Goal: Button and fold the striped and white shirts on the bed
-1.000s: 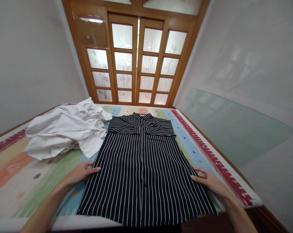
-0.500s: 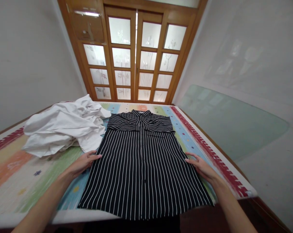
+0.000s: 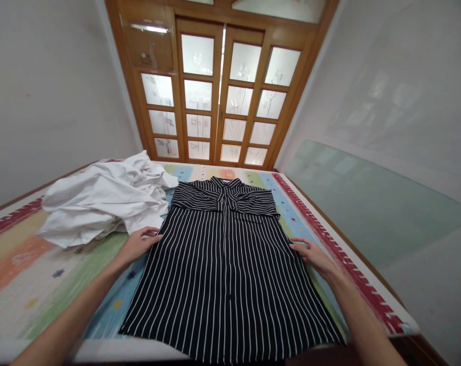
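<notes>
A black shirt [image 3: 200,274] with white stripes lies flat, front up, its collar at the far end. Both sleeves are folded inward across the chest. At the shirt's left side edge, my left hand [image 3: 141,244] is closed, thumb and fingers pinching the cloth. My right hand [image 3: 313,255] pinches the opposite side edge at about the same height. Some fingertips of each hand are hidden at the fabric. Beside the shirt's upper left, close to my left hand, sits a crumpled heap of white cloth [image 3: 101,198].
A patterned, multicoloured cover [image 3: 74,295] lies under the clothes, with a dark red border along its sides. Walls [image 3: 43,91] rise to the left and right. A pale green glass panel [image 3: 371,198] is at the right wall. Wooden doors with glass panes [image 3: 215,101] stand behind.
My left hand has moved slightly up the shirt's edge, and its fingers have curled in. My right hand has closed on the other edge. The view has shifted slightly.
</notes>
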`<state>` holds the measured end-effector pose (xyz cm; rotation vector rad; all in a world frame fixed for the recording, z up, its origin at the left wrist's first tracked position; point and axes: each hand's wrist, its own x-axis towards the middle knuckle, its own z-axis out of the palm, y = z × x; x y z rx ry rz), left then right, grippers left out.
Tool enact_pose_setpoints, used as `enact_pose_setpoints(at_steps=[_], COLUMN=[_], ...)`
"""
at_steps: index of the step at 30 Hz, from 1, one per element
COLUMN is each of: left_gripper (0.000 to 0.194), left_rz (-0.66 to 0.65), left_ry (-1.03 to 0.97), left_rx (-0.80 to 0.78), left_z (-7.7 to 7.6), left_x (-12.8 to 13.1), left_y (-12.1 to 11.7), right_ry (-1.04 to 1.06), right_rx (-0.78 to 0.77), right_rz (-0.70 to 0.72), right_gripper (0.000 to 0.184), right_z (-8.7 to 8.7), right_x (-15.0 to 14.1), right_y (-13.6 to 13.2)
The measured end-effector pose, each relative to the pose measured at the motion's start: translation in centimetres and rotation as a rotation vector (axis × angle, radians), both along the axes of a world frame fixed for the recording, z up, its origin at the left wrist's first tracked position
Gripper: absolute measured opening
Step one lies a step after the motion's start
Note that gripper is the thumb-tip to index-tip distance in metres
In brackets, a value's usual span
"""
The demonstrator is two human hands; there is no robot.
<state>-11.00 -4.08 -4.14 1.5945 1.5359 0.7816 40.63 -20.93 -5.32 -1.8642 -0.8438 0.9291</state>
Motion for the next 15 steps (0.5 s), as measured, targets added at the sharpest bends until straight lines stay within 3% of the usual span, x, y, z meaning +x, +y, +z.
enact_pose_setpoints(at_steps=[3,6,15], left_gripper=[0.031,0.027,0.019], left_rz=[-0.042,-0.081,-0.154], left_ry=[0.292,0.48,0.501], left_rx=[0.163,0.255,0.164], left_z=[0.6,1.1,1.2], left_x=[0.5,1.2,1.5], left_y=[0.6,1.1,2.5], right_ry=[-0.103,-0.22,-0.353], right_rx=[-0.01,-0.014,0.135], right_rz=[-0.041,-0.043,-0.039], right_gripper=[0.039,0.031,0.024], right_z=[-0.2,-0.2,-1.9], right_x=[0.2,0.6,2.0], right_y=[1.2,2.2,2.9])
